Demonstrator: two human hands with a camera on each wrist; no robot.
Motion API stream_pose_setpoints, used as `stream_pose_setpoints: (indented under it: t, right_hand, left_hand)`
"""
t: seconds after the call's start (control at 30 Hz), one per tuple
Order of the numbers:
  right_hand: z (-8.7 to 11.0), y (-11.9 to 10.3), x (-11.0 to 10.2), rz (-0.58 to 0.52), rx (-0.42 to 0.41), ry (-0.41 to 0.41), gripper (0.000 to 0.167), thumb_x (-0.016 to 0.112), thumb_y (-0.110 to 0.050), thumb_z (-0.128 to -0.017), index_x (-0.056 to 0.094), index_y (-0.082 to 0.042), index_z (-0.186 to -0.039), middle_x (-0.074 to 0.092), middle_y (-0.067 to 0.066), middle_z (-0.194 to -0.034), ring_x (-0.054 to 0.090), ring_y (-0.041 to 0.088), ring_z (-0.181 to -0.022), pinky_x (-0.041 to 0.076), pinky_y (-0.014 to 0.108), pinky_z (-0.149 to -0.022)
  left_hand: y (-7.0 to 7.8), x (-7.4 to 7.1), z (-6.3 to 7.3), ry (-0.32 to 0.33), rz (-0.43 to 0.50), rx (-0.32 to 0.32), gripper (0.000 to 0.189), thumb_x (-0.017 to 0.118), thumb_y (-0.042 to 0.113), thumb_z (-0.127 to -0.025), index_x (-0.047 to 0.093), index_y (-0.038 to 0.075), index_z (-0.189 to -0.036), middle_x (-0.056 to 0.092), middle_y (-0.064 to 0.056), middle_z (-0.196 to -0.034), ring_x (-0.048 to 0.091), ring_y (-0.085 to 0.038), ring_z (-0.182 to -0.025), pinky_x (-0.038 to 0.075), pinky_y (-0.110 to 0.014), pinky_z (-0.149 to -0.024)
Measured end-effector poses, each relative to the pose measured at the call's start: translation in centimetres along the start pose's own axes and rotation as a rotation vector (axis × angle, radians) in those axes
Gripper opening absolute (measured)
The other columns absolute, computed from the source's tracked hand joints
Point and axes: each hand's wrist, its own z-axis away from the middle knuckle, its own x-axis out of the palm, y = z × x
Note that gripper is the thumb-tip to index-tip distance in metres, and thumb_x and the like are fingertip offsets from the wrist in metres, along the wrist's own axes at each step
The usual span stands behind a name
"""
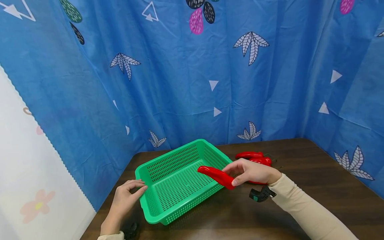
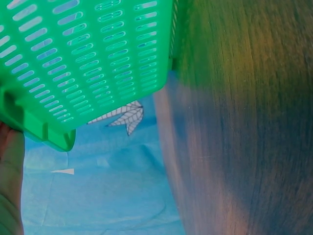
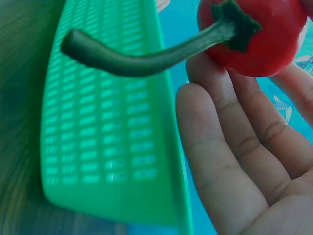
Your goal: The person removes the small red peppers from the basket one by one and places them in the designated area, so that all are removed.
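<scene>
In the head view, my right hand holds a red chili pepper between thumb and fingers, above the near right side of a green plastic basket. The pepper's tip points left, over the basket. Its curved green stem shows close up in the right wrist view. At the basket's left end, my left hand grips the rim with bent fingers and thumb. Only a sliver of this hand shows in the left wrist view, against the rim. The basket's visible floor holds nothing.
More red chili peppers lie on the dark wooden table behind my right hand, which partly hides them. Blue patterned curtains hang behind the table and on the right. A white floral cloth hangs at the left.
</scene>
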Motion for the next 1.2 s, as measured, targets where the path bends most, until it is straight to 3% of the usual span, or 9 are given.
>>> stream_pose_setpoints:
  t: [0.47, 0.8, 1.2]
  right_hand:
    - [4.6, 1.5, -1.9, 0.094, 0.075, 0.056, 0.037, 0.061, -0.005, -0.097, 0.061, -0.002, -0.134, 0.07, 0.015, -0.12, 0.07, 0.027, -0.1, 0.058, 0.037, -0.084]
    - [8.1, 3.3, -2.6, 0.07, 0.182, 0.125, 0.039, 0.061, -0.006, -0.096, 0.059, 0.003, -0.134, 0.073, 0.009, -0.114, 0.07, 0.019, -0.097, 0.06, 0.035, -0.083]
    - [11.7, 4.4, -2.7, 0.162, 0.252, 0.228, 0.035, 0.065, -0.007, -0.093, 0.064, 0.007, -0.126, 0.07, 0.013, -0.109, 0.066, 0.017, -0.089, 0.059, 0.027, -0.075]
  left_hand:
    - [0.3, -0.1, 0.1, 0.008, 0.014, -0.004, 0.006, 0.079, 0.02, -0.087, 0.08, 0.018, -0.092, 0.075, -0.002, -0.11, 0.067, -0.027, -0.113, 0.057, -0.036, -0.093]
    - [0.1, -0.2, 0.0, 0.013, -0.006, 0.0, 0.006, 0.079, 0.023, -0.087, 0.08, 0.019, -0.091, 0.075, -0.001, -0.109, 0.068, -0.027, -0.112, 0.058, -0.032, -0.09]
    - [0.2, -0.3, -0.1, 0.016, 0.007, 0.01, 0.004, 0.079, 0.02, -0.087, 0.08, 0.019, -0.091, 0.075, -0.001, -0.108, 0.068, -0.024, -0.11, 0.057, -0.029, -0.089]
